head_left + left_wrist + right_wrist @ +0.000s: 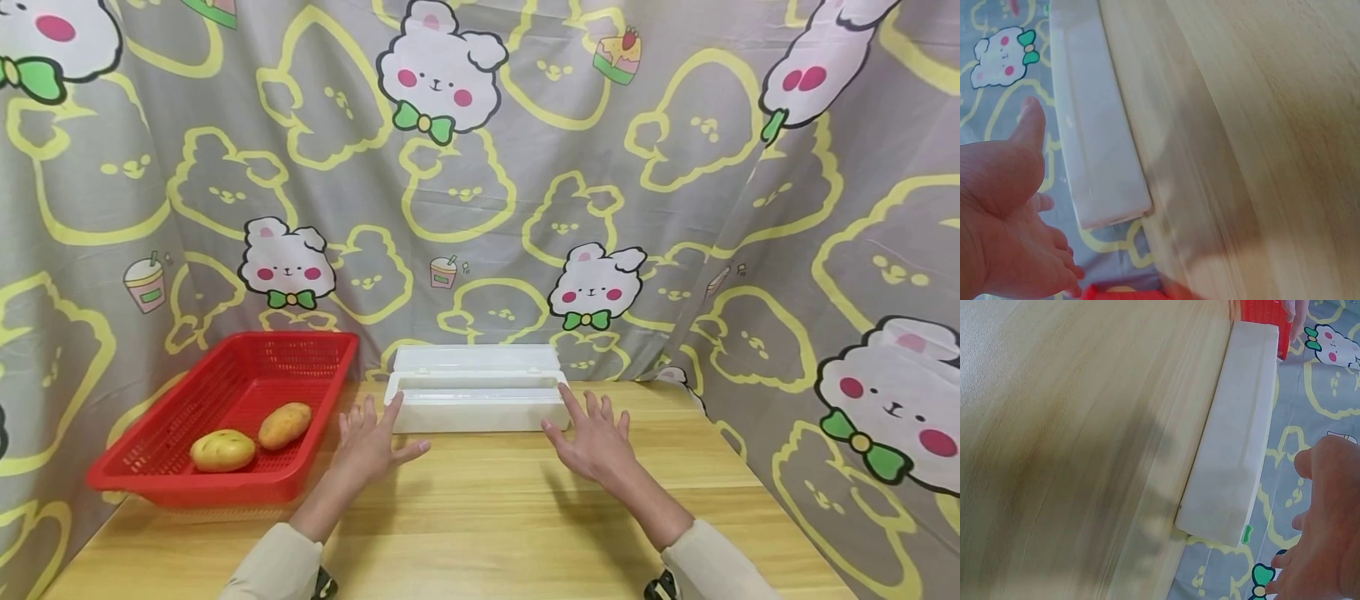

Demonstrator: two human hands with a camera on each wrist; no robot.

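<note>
A long white box [480, 417] stands at the back of the table, its hinged lid [477, 358] tipped up behind it. My left hand [371, 442] is spread near the box's left end, index fingertip overlapping the corner in the head view. My right hand [596, 437] is spread the same way at the right end. Both hands hold nothing. In the left wrist view the box [1100, 125] lies beyond the thumb of the left hand [1013, 212]. In the right wrist view the box [1229, 437] lies beside the fingers of the right hand [1322, 531].
A red plastic basket [206, 487] stands on the left of the table, with two potatoes inside, one yellowish potato [222, 451] and one browner potato [285, 426]. A patterned grey curtain [480, 183] hangs behind and along both sides of the wooden table [480, 517].
</note>
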